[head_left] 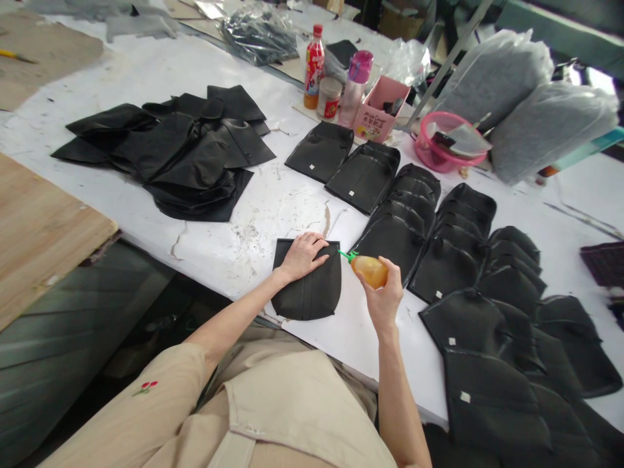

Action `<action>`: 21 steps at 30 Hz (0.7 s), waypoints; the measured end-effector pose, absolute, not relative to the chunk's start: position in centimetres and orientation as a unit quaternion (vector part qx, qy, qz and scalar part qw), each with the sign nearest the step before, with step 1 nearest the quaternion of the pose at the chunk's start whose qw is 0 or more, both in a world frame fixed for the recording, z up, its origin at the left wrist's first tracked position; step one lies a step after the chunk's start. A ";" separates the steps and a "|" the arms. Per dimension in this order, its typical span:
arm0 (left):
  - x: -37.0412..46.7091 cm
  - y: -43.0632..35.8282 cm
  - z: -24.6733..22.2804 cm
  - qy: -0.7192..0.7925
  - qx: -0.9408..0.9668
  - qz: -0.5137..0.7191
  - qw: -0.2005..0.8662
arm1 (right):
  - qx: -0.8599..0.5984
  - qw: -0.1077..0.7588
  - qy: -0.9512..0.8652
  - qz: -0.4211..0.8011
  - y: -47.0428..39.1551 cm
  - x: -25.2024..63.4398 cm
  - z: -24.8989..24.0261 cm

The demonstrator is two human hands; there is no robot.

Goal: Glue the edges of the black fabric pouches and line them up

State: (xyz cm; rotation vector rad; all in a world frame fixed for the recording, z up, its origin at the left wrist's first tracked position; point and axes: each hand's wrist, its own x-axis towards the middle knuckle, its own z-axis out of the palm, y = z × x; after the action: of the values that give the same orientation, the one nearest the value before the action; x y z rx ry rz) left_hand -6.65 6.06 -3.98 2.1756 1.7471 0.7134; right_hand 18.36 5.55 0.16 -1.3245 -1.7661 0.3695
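Beige apron sits nearest, at near edge of tabletop. Black panel lies there, flat under spread left hand; right hand beside it clamps amber bottle, green nozzle by panel's far-right corner.

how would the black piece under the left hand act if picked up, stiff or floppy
The black piece is probably bendable rather than rigid: the similar-looking dark pile to its left sags and creases. It looks thin and lies flat under the left hand, so it is likely light for its size.
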 end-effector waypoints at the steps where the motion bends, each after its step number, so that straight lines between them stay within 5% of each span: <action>1: -6.7 6.1 -4.0 0.600 0.750 0.246 0.130 | -0.535 0.438 -0.707 0.152 5.8 18.2 0.1; 21: -6.6 6.1 -3.9 0.603 0.744 0.249 0.142 | -0.544 0.425 -0.706 0.155 4.3 18.8 0.5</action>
State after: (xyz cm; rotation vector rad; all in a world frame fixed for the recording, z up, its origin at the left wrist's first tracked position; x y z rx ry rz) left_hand -6.63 6.05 -3.85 2.1487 1.7403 0.7198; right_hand 18.78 4.33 0.53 -1.3618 -1.7666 0.3886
